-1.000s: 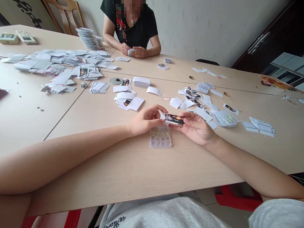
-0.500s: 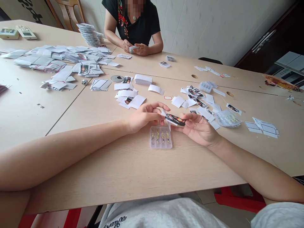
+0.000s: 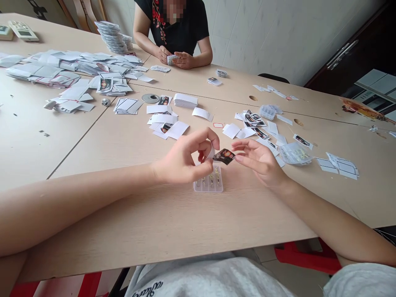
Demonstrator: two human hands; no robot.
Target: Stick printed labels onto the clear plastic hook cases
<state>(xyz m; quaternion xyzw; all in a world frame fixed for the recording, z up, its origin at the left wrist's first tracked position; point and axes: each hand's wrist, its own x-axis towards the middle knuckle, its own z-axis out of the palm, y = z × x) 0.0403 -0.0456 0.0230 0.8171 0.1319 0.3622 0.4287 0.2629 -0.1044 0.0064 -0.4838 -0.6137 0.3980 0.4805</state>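
Note:
My left hand (image 3: 184,159) pinches a white paper flap (image 3: 210,153) joined to a small black printed card (image 3: 223,156) with red and gold print. My right hand (image 3: 258,159) is just right of the card, fingers spread, and its tips seem not to touch it. Below my left hand lies a transparent plastic box (image 3: 208,185) holding small gold hooks or lures. My left fingers hide its upper part. Several loose white papers and printed cards (image 3: 168,128) lie beyond my hands.
A co-worker's hands (image 3: 176,60) hold a small white packet across the joined pale wooden tables (image 3: 93,198). Paper piles (image 3: 74,66), a stack of packets (image 3: 111,37) and a transparent bag of gold items (image 3: 295,153) lie about. Red stools stand below.
My right hand has let go of the card and moved slightly right, fingers apart. My left hand now pinches the card's paper flap above the box, and the card has tilted.

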